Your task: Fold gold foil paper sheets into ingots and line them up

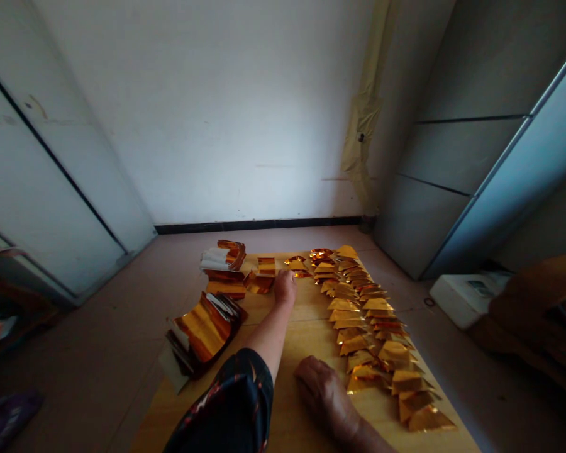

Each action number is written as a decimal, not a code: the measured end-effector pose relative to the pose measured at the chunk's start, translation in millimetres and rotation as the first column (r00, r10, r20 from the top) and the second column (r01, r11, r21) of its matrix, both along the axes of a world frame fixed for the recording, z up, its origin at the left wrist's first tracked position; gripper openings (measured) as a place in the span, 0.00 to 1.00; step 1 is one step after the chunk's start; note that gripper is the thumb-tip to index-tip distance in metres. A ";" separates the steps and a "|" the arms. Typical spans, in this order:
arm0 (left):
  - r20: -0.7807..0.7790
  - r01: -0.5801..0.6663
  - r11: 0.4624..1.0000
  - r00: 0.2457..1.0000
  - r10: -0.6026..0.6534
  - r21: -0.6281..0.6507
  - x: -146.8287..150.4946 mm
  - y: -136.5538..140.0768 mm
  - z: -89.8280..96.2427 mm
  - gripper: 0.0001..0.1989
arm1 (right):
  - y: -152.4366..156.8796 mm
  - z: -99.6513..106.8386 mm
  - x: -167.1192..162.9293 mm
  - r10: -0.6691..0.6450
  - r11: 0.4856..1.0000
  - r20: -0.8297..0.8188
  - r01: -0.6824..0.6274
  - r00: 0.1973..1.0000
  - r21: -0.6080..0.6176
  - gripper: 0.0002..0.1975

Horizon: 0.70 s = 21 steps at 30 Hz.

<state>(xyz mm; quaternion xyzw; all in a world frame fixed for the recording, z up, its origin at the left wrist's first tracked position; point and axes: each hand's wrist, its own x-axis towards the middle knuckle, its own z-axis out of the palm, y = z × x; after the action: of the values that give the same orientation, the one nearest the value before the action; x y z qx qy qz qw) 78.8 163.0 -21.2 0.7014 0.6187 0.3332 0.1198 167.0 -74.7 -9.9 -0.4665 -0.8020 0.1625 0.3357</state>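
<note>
My left hand (285, 288) reaches to the far part of the wooden table (273, 343), its fingers closed at the edge of a small folded gold foil paper (302, 274). The hand covers part of that piece. Just left of it lie loose gold foil sheets (259, 283). Nearer to me, my right hand (323, 391) rests on the tabletop with its fingers curled under; nothing shows in them. Beside it, on the right, overlapping folded gold foil papers (351, 343) run in rows along the table. Another folded piece (295, 262) sits beyond my left hand.
Stacks of curled foil sheets (205, 330) stand on the table's left side, with another bundle (224, 256) at the far left corner. A white wall (245, 126) is ahead. A grey cabinet (453, 151) and a white box (457, 299) stand at the right.
</note>
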 end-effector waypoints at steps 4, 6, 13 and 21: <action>0.012 0.052 0.999 0.999 -0.052 0.010 -1.5 -7.6 1.8 0.12 | 0.7 1.5 0.7 0.001 0.999 -0.068 -0.003 0.998 -0.032 0.08; 0.018 0.074 0.997 0.997 -0.074 0.014 -3.4 -12.9 2.5 0.14 | 1.3 2.0 2.0 0.002 0.999 -0.118 -0.008 0.993 -0.043 0.08; 0.011 0.129 0.991 0.992 -0.130 0.021 -14.6 -31.7 2.8 0.18 | 3.1 0.5 6.7 -0.014 0.999 -0.211 0.004 0.977 -0.045 0.08; -0.173 0.218 0.965 0.955 -0.242 -0.143 -0.3 -33.5 12.9 0.23 | 3.0 0.0 5.8 0.019 0.999 -0.199 -0.025 0.980 -0.030 0.07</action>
<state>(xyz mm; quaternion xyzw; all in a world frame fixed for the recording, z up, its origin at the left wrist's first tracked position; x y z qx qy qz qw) 78.5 129.5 -8.3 0.7885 0.5605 0.2102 0.1411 172.8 -71.7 -9.9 -0.4445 -0.7669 0.2249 0.4046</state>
